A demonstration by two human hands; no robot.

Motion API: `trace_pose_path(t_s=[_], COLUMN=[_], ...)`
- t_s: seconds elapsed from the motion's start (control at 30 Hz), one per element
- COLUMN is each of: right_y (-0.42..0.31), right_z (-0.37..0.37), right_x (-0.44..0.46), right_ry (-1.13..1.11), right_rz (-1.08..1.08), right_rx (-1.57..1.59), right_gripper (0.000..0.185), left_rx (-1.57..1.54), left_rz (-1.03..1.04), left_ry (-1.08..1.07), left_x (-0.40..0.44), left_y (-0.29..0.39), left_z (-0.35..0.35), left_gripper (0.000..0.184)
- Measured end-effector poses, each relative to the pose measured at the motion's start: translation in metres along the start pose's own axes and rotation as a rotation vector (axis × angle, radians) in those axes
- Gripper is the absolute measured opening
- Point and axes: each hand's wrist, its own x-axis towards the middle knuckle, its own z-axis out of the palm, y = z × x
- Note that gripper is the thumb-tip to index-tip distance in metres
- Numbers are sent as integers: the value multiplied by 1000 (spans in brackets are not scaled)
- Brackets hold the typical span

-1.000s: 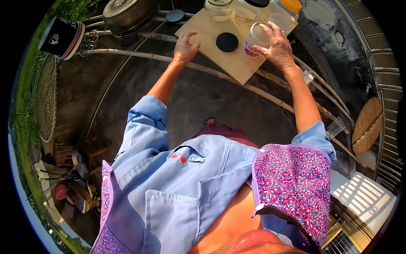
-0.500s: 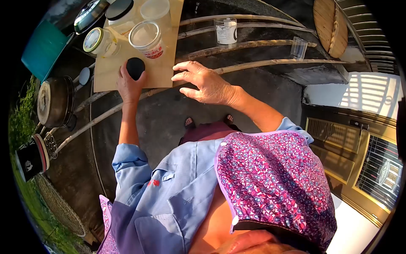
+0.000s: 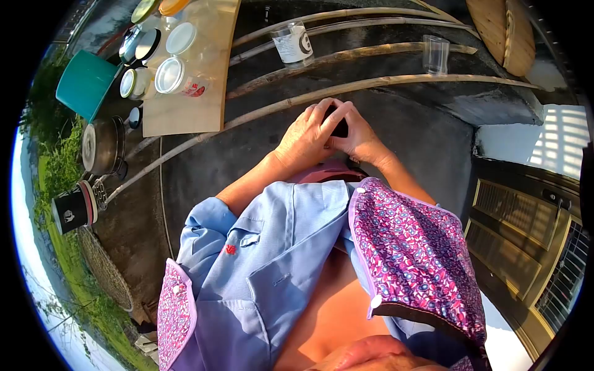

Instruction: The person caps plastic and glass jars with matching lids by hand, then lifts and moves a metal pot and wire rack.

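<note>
In front of my body, my left hand (image 3: pixel 304 140) and my right hand (image 3: pixel 362 141) meet around a round black object (image 3: pixel 340 127). The fingers of both hands wrap over it and hide most of its surface. Beyond them to the left lies a pale wooden board (image 3: pixel 213 80) bearing several clear jars. Among these are a jar with a white rim and red print (image 3: pixel 169 75), one with a translucent lid (image 3: pixel 180 39) and one with a black lid (image 3: pixel 148 44).
Bamboo poles (image 3: pixel 383 81) run across, bearing a labelled clear container (image 3: pixel 293 44) and a clear cup (image 3: pixel 435 55). At left are a teal tub (image 3: pixel 85 85), a metal pot (image 3: pixel 99 145) and a black container (image 3: pixel 69 210). A door (image 3: pixel 526 247) is at right.
My left hand has lifted the black object off the board and brought it toward my body. My right hand has closed around it too. The view has shifted.
</note>
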Motion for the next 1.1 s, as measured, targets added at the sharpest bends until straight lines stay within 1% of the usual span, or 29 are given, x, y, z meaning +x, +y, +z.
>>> trace_pose_path(t_s=[0.07, 0.1, 0.13, 0.17, 0.23, 0.27, 0.3, 0.33, 0.37, 0.4, 0.43, 0.47, 0.5, 0.57, 0.6, 0.63, 0.7, 0.73, 0.77, 0.83, 0.87, 0.9, 0.93, 0.97, 1.03, 1.07, 1.1], right_y=[17, 28, 30, 40, 64, 65, 62, 62, 63, 63, 64, 66, 68, 71, 68, 68, 66, 62, 54, 36, 31, 26, 19, 5, -6, -16, -28], right_z=[-22, -33, -46, -58, -81, -93, -104, -115, -125, -133, -140, -145, -147, -148, -147, -147, -145, -144, -142, -133, -126, -117, -108, -100, -81, -73, -66], right_x=[-11, -17, -27, -37, -55, -67, -80, -91, -100, -110, -119, -126, -132, -142, -144, -145, -142, -136, -128, -104, -91, -77, -64, -50, -25, -16, -8], right_ry=[-37, -41, -2, -16, 41, 89, 138, 181, 228, 225, 279, 337, 349, 484, 509, 527, 469, 443, 444, 366, 362, 333, 300, 253, 109, 76, -25], right_rz=[42, 67, 166, 163, 365, 435, 505, 520, 537, 533, 523, 513, 514, 466, 450, 456, 376, 381, 384, 333, 333, 267, 200, 184, 111, 116, 54], right_rx=[28, 58, 7, 9, 236, 390, 546, 571, 596, 602, 681, 761, 767, 947, 964, 965, 1091, 1092, 1090, 917, 919, 791, 661, 631, 510, 504, 431], right_gripper=[82, 83, 82, 82, 77, 76, 74, 73, 71, 71, 72, 73, 73, 76, 79, 79, 76, 76, 76, 81, 81, 80, 79, 79, 80, 80, 81], left_rx=[52, 7, -82, -174, -139, 154, 392, 625, 861, 1083, 1115, 1156, 1194, 1233, 1269, 1262, 1238, 1217, 1214, 897, 626, 447, 300, 153, -69, -173, -173], left_rz=[78, 105, 140, 175, 266, 237, 240, 193, 210, 278, 225, 233, 248, 289, 313, 332, 287, 245, 245, -50, -72, -162, -174, -189, -227, -220, -316], left_ry=[-99, -168, -266, -363, -397, -443, -426, -469, -524, -497, -648, -681, -713, -681, -647, -648, -562, -475, -475, -153, 58, 74, 79, 89, 91, 102, 69], left_x=[22, 33, 46, 60, 82, 93, 101, 109, 115, 116, 123, 126, 125, 124, 125, 125, 119, 114, 111, 99, 88, 81, 70, 57, 31, 18, 8], left_y=[11, 16, 15, 9, -16, -29, -47, -62, -84, -111, -115, -131, -148, -167, -169, -171, -172, -171, -168, -144, -127, -104, -78, -53, -20, -18, 1], left_z=[19, 24, 27, 29, 24, 13, 4, -4, -7, -6, -14, -16, -17, -19, -20, -21, -26, -32, -35, -49, -51, -54, -56, -57, -52, -43, -47], left_gripper=[83, 85, 88, 91, 98, 101, 101, 101, 98, 94, 89, 84, 80, 77, 73, 73, 68, 67, 67, 68, 77, 87, 87, 88, 92, 96, 100])
